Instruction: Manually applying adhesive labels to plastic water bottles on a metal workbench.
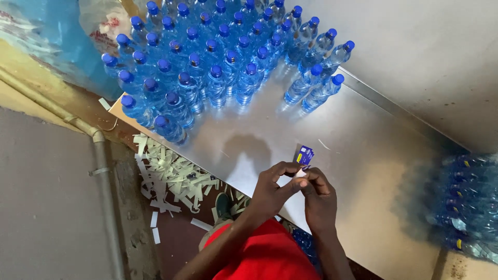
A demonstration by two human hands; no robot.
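Pinched between fingertips of left hand (270,194) and right hand (319,199), both closed on small blue label (304,155) above table's (363,155) near edge: seemingly light, flimsy, best gripped by edges.

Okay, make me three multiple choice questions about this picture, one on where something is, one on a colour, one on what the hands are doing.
1. Where do the paper strips lie?
A on the floor beside the table
B on the bottles
C in a box

2. What colour are the bottle caps?
A white
B blue
C red

3. What are the left hand and right hand doing?
A resting flat
B lifting a bottle
C pinching a small blue label

Answers: 1 A, strips litter the floor; 2 B, every cap is blue; 3 C, both hands' fingertips meet at the label.
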